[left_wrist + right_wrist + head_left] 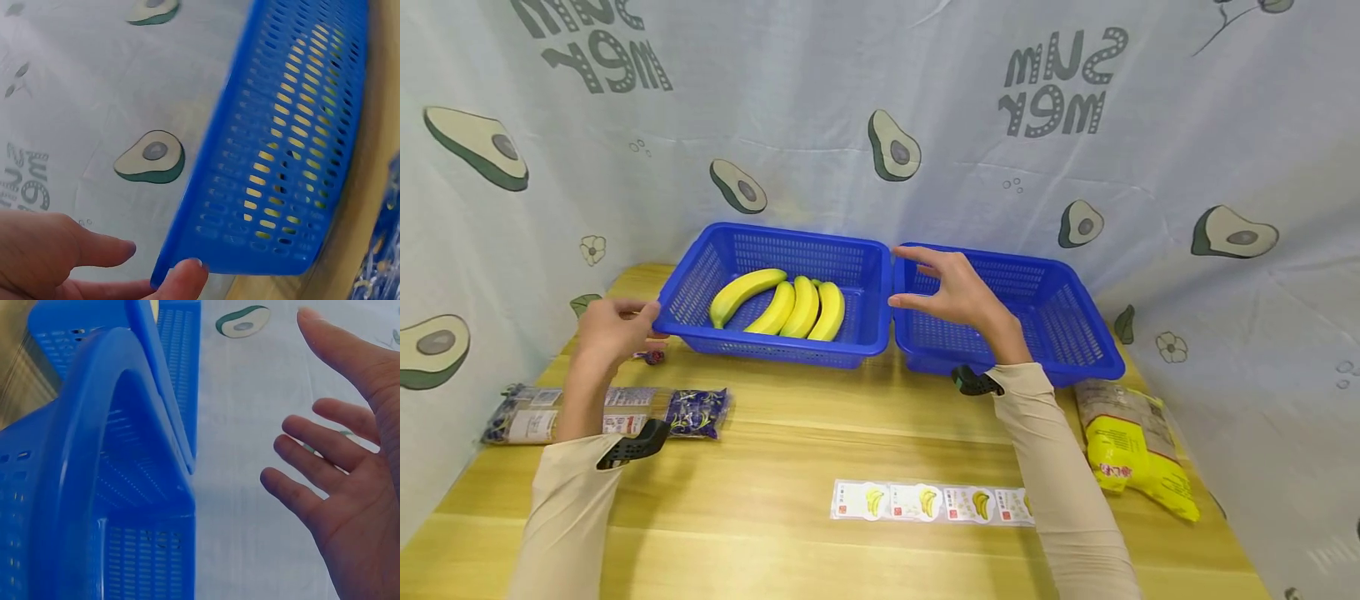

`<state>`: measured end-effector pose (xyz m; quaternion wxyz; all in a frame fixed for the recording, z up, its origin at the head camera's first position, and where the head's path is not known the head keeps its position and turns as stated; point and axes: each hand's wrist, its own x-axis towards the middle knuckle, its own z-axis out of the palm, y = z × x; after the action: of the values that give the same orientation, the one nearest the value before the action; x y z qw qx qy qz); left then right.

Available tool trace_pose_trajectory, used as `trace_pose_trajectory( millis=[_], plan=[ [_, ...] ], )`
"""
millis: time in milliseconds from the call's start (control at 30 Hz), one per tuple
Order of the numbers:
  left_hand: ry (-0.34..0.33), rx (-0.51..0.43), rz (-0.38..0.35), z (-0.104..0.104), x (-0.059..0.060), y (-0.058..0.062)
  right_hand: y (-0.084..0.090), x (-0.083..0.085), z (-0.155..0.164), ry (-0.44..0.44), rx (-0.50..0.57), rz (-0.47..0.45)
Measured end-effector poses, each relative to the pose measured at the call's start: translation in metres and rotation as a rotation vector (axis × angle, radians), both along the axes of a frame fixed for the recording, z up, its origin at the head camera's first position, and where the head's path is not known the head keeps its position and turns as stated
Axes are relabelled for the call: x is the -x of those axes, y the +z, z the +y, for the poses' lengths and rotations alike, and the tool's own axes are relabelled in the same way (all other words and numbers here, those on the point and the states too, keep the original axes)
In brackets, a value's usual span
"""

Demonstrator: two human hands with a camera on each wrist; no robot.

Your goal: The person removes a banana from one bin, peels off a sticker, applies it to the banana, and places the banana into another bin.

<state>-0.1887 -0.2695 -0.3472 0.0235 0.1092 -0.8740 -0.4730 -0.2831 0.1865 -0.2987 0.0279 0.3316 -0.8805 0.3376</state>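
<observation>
A blue plastic basket (775,348) stands on the left, with several yellow bananas (741,293) inside. At its left front corner is my left hand (613,333); in the left wrist view its fingertips (189,275) touch the rim corner, while the thumb stays apart from it. My right hand (951,287) hovers over the left end of a second blue basket (1075,329), near where the two rims meet. Its thumb and fingers are spread, with nothing between them. The right wrist view shows that palm (356,531) beside the baskets, apart from them.
A long clear packet of noodle-like sticks (696,414) lies under my left forearm. Banana-printed stickers (917,502) lie in a row near the front. A yellow-and-clear bag (1138,450) sits at right. A patterned curtain (820,100) hangs behind the baskets.
</observation>
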Motion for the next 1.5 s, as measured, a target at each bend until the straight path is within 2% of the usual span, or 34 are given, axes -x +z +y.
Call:
trace_pose_trajectory(
  millis=[100, 167, 300, 567, 900, 1267, 1500],
  plan=[
    [-0.030, -0.158, -0.006, -0.006, 0.001, -0.003, 0.001, 0.003, -0.003, 0.013, -0.002, -0.007],
    [-0.031, -0.213, -0.018, -0.009, 0.003, -0.005, 0.001, 0.006, -0.007, 0.027, -0.003, -0.017],
    [-0.008, -0.262, -0.044, -0.011, 0.005, -0.008, 0.004, 0.012, -0.017, 0.063, -0.003, -0.040],
    [0.019, -0.391, -0.049, -0.012, 0.009, -0.012, 0.007, 0.031, -0.037, 0.151, 0.018, -0.116],
    [0.003, -0.436, -0.060, -0.018, 0.014, -0.018, 0.008, 0.059, -0.066, 0.223, 0.052, -0.261],
    [-0.006, -0.453, -0.064, -0.017, 0.013, -0.015, -0.006, 0.088, -0.095, 0.206, 0.033, -0.316],
    [0.019, -0.448, -0.063, -0.019, 0.014, -0.015, -0.021, 0.102, -0.107, 0.148, 0.001, -0.347]
  ],
)
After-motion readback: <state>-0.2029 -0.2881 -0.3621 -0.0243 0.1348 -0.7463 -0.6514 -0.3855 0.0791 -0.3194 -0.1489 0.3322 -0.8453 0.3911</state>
